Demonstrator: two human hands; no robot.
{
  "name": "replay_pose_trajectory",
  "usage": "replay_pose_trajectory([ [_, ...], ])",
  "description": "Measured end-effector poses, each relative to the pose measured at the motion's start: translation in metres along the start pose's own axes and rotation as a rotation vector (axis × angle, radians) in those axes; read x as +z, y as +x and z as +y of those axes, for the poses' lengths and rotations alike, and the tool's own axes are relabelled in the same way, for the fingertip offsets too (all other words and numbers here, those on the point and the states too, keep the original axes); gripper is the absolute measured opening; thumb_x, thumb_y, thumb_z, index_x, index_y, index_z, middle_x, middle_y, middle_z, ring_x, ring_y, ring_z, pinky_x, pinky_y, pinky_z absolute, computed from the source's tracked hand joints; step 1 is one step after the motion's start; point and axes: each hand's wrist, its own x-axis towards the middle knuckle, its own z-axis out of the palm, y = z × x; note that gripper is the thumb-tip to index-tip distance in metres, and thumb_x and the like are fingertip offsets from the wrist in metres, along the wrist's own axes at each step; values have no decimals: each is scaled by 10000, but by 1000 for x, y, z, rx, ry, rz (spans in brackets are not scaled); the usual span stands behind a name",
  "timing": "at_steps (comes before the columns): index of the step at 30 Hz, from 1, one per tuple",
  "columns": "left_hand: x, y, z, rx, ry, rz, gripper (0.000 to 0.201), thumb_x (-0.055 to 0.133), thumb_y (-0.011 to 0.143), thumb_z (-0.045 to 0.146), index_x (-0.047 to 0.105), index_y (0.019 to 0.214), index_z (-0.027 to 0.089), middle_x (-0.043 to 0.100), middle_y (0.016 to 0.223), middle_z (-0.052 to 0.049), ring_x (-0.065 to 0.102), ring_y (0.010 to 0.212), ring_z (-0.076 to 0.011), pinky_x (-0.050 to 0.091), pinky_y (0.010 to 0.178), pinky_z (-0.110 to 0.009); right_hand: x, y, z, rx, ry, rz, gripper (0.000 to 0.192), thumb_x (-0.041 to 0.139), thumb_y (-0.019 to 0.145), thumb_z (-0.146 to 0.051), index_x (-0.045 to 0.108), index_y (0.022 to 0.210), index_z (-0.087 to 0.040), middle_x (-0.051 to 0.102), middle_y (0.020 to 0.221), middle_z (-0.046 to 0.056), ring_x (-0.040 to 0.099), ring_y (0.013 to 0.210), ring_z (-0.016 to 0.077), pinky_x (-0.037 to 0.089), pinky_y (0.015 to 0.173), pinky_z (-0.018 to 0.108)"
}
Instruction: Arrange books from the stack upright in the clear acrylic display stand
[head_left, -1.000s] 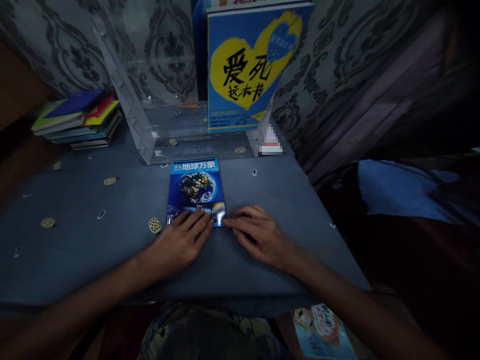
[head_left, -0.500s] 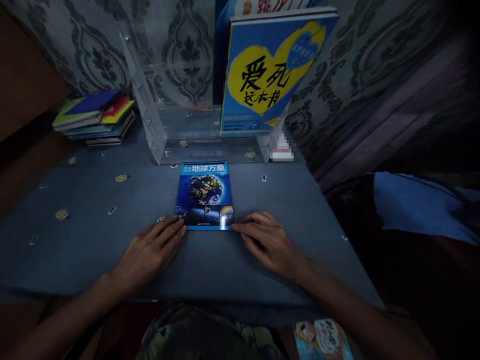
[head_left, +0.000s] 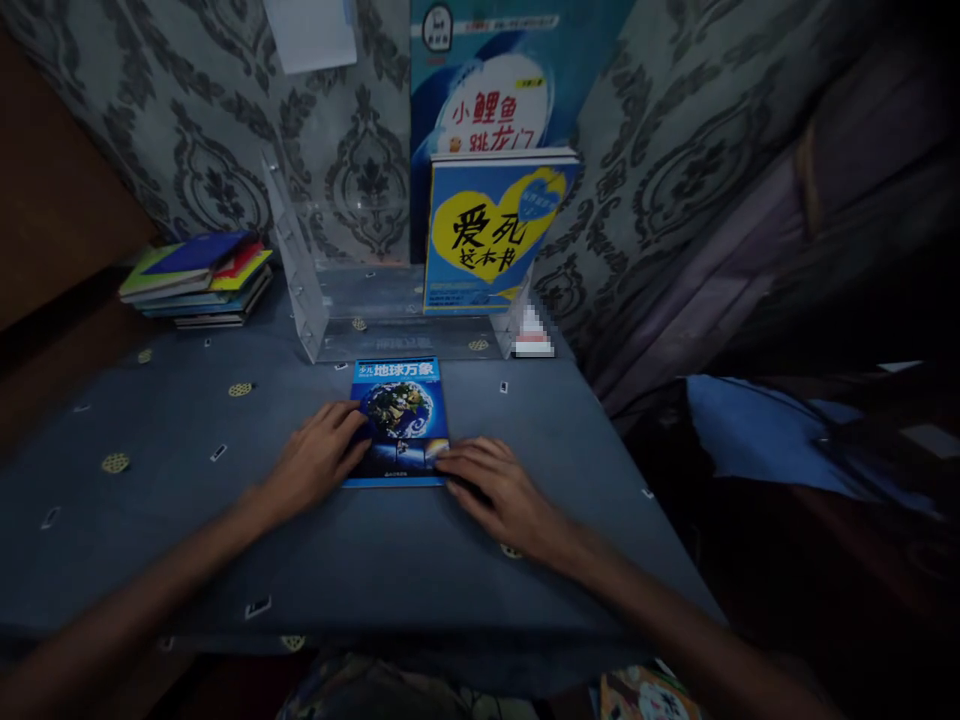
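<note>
Earth book [head_left: 400,415]: flat on the blue tablecloth [head_left: 187,520], just before the clear acrylic stand [head_left: 330,300].
Left hand [head_left: 319,460]: fingers spread flat on the book's left edge.
Right hand [head_left: 491,490]: fingers open, touching its near right corner.
Book stack [head_left: 199,280]: far left of the stand.

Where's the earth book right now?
The earth book lies flat on the table, centre of the head view, just in front of the clear stand, with the left hand and right hand on its near corners.
</note>
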Motion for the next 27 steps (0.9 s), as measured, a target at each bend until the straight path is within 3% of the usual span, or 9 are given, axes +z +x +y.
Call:
replay_pose_trajectory([
  [10,24,29,-13,-114,27,79,264,513,966,319,580,1192,198,579,1362,-137,521,1275,-315,461,1017,-491,14,61,49,230,-174,-30,352,476,1008,-290,619,1317,-197,626,1406,121,531,1308,269,408,1064,478],
  [15,31,35,-13,-170,15,110,262,518,958,320,578,1183,200,573,1389,-143,477,1341,-330,436,1048,-513,19,91,60,341,-225,-15,395,479,998,-286,581,1355,-149,578,1459,151,491,1356,288,375,1096,481],
  [19,32,36,-15,-202,-42,125,307,505,957,342,558,1216,186,580,1374,-157,475,1347,-331,424,1061,-527,22,97,64,360,-237,-1,405,467,998,-285,581,1355,-133,557,1480,159,486,1363,281,363,1116,472],
  [23,30,39,-23,-241,-202,161,346,519,921,347,560,1223,183,647,1244,-136,566,1221,-319,440,1040,-521,25,95,66,351,-261,14,406,479,993,-289,581,1359,-146,551,1486,159,481,1376,277,366,1124,471],
  [27,28,44,-32,-301,-635,262,339,597,851,368,582,1144,199,687,1168,-100,625,1144,-283,464,1024,-454,27,94,66,337,-261,17,425,474,993,-290,568,1377,-133,536,1494,185,488,1383,296,368,1127,509],
])
